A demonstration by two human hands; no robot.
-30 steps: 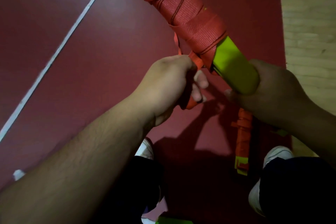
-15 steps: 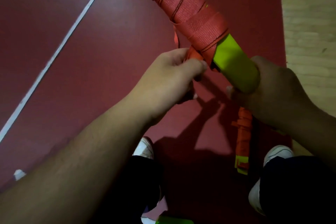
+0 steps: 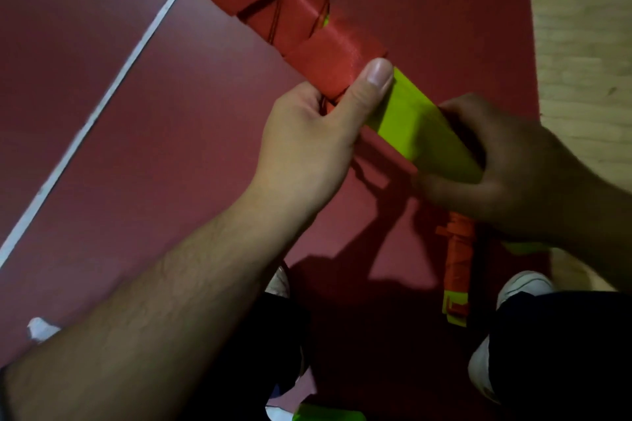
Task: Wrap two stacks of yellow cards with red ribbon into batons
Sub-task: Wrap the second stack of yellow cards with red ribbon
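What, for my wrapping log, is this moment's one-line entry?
left hand: grips red ribbon edge | right hand: holds yellow cards bare end | second baton: lying on floor

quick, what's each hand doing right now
left hand: closed, gripping the yellow cards where the red ribbon wrap ends, thumb on its edge
right hand: closed, holding the bare end of the yellow cards

An indoor sports hall or gym is suggested. A dark red floor surface (image 3: 143, 202) is crossed by a straight painted white line (image 3: 102, 102), as is marked on courts, and pale wood flooring (image 3: 581, 44) is seen along its right edge. White shoes (image 3: 523, 285) are seen standing on the floor.
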